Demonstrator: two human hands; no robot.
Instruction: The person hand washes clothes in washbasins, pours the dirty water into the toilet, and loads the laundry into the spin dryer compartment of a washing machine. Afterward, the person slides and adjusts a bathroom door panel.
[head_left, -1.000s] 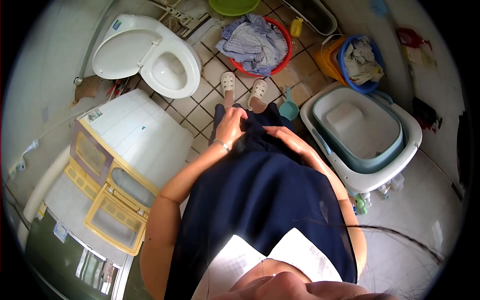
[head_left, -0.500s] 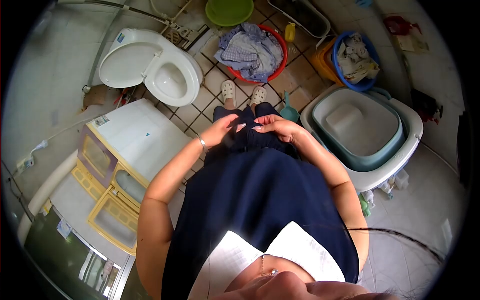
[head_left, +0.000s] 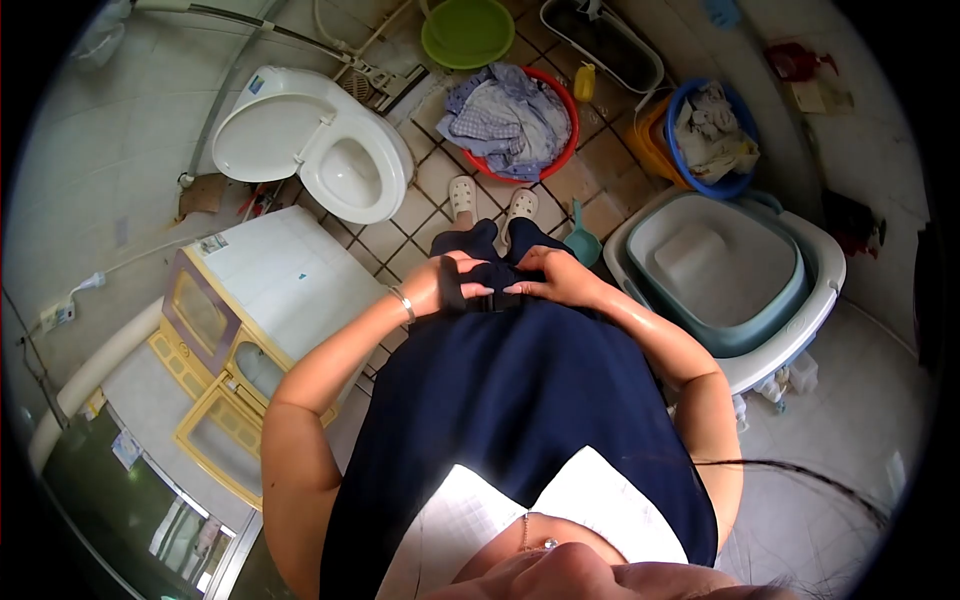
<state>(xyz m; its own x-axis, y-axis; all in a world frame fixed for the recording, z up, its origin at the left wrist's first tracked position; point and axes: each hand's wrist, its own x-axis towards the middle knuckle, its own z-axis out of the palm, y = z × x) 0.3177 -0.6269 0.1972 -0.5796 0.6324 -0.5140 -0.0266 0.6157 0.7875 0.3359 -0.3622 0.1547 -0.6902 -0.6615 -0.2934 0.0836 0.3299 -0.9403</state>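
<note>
My left hand (head_left: 430, 290), with a bracelet at its wrist, is closed at my waist. A dark strap (head_left: 451, 284) lies across the back of its fingers. My right hand (head_left: 560, 278) faces it, thumb and fingers pinched on dark navy cloth (head_left: 488, 275). Between the thumbs, a small black piece (head_left: 488, 302) shows at the waist; I cannot tell whether it is a buckle. The navy top (head_left: 520, 390) with a white collar hangs just below both hands in the view. Fingertips are partly hidden in the folds.
Ahead stands a red basin (head_left: 572, 130) heaped with clothes (head_left: 508, 118), near a green basin (head_left: 467, 35). A toilet (head_left: 350, 170) and a twin-tub washing machine (head_left: 290, 270) are on the left. Rightward are a blue bucket (head_left: 745, 110), a grey tub (head_left: 710, 265) and a teal dustpan (head_left: 582, 240).
Both hands have drawn back slightly towards my waist. A dark strap now shows over my left hand. The view has shifted a little, and my feet appear lower.
</note>
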